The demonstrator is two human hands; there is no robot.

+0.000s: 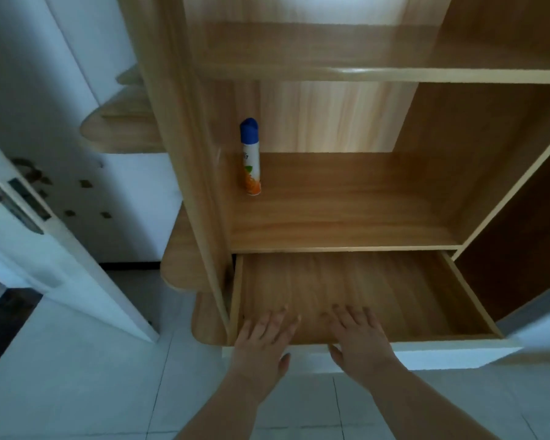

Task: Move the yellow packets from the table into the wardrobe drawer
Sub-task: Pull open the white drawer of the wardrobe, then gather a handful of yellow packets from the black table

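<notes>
left grip (264, 335) and right grip (359, 336) lie flat, fingers straight and empty, on the edge of the drawer (394, 281) under them. probably they hold it open for packets.

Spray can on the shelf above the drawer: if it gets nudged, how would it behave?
The spray can stands upright, tall and narrow, so a nudge near its blue cap would probably tip it. Being cylindrical, it would likely roll on the smooth shelf. It looks rigid.

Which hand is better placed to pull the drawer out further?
Right, probably: the right hand lies across the drawer front near its middle; the left hand sits by its left corner, likelier to skew it.
</notes>
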